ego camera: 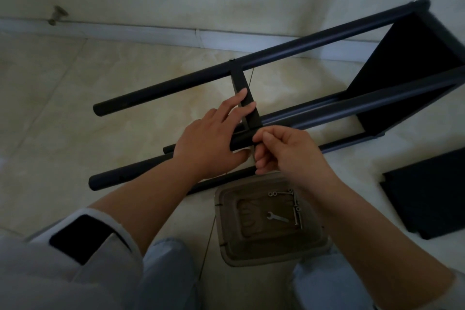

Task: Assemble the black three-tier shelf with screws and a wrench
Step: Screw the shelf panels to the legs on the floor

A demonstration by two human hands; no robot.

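Note:
The black shelf frame (289, 54) lies on its side on the floor, its tubes running from lower left to upper right. One shelf board (415, 68) is fixed at the far right end. A middle shelf board (247, 98) stands edge-on between the tubes. My left hand (211, 141) grips the near tube, with its fingers stretched along that board. My right hand (284, 151) pinches something small at the joint of tube and board; what it is stays hidden. A small wrench (276, 218) and several screws (289, 196) lie in a tray.
The grey plastic tray (226, 221) sits on the floor between my knees, just below my right hand. A loose black shelf board (432, 194) lies at the right. A white wall and baseboard (151, 33) run behind the frame. The floor is pale tile.

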